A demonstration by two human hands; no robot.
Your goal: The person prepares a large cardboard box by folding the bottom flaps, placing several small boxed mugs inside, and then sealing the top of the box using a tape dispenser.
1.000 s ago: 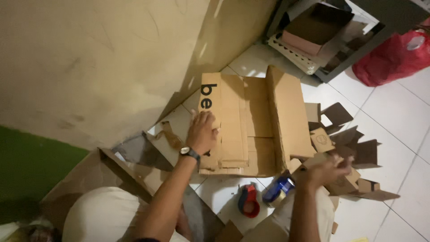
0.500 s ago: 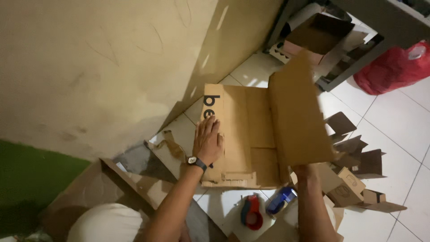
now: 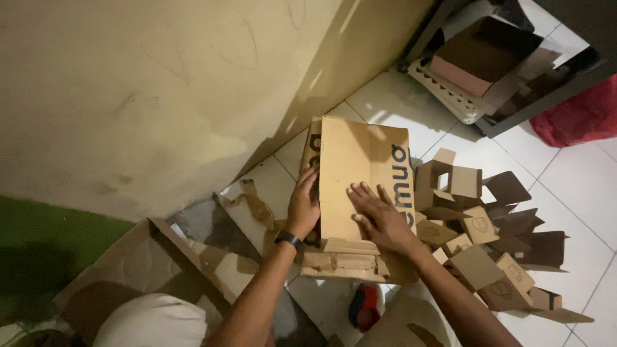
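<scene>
A: What sits closest to the camera?

B: At six o'clock, a pale rounded knee [image 3: 154,319], with a flattened cardboard sheet [image 3: 138,266] lying on the floor beside it toward eight o'clock. Just right of the forearms, low in the picture, a small red and blue object [image 3: 366,305] rests on the tiles; what it is cannot be told.

A: And the hands?

B: The left hand [image 3: 304,207], with a dark wristwatch [image 3: 289,239] on its wrist, is partly curled, its fingers set against the left edge of the folded cardboard box [image 3: 360,173]. The right hand [image 3: 379,218] lies open and flat, fingers spread, pressing on the box's top panel near its lower end. Neither hand grips anything; both only press.

A: Where is that box?

B: In the centre, flat on the white tiled floor [image 3: 578,186], running from the hands toward twelve o'clock, its left side near the beige wall [image 3: 160,83].

A: Around it?

B: A torn strip of cardboard [image 3: 254,204] at nine o'clock of the box, and a heap of small cardboard pieces [image 3: 475,231] at three to four o'clock, just beside the right forearm.

A: Farther off?

B: At one o'clock, a dark metal shelf [image 3: 514,109] holding an open brown box [image 3: 488,54]; at two o'clock, a red bag [image 3: 581,115].
</scene>
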